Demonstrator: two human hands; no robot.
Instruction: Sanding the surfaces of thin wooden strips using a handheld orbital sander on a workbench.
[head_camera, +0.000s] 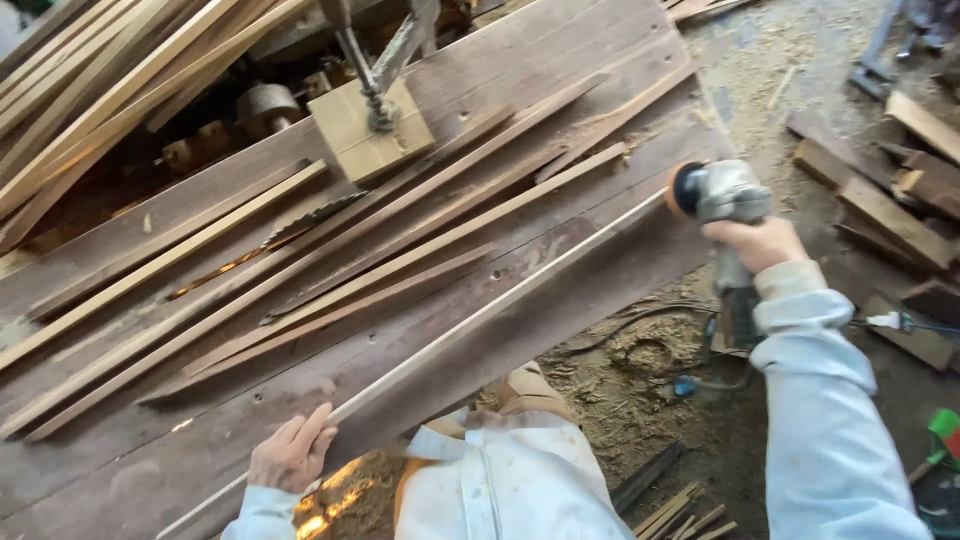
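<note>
My right hand (762, 243) grips a grey power tool (722, 195) with an orange-rimmed dark head, held against the far end of a long thin wooden strip (480, 315). The strip runs diagonally along the edge of a wide dark plank (500, 350). My left hand (292, 452) rests on the plank's near edge, fingers touching the strip's lower end. Both sleeves are pale. A cord hangs from the tool toward the ground.
Several thin slats (380, 240) lie across a rough plank bench. A saw blade (310, 215) rises through the bench near a pale wooden block (368, 130). More slats are stacked at top left (90, 90). Wood offcuts (890, 200) and sawdust cover the ground on the right.
</note>
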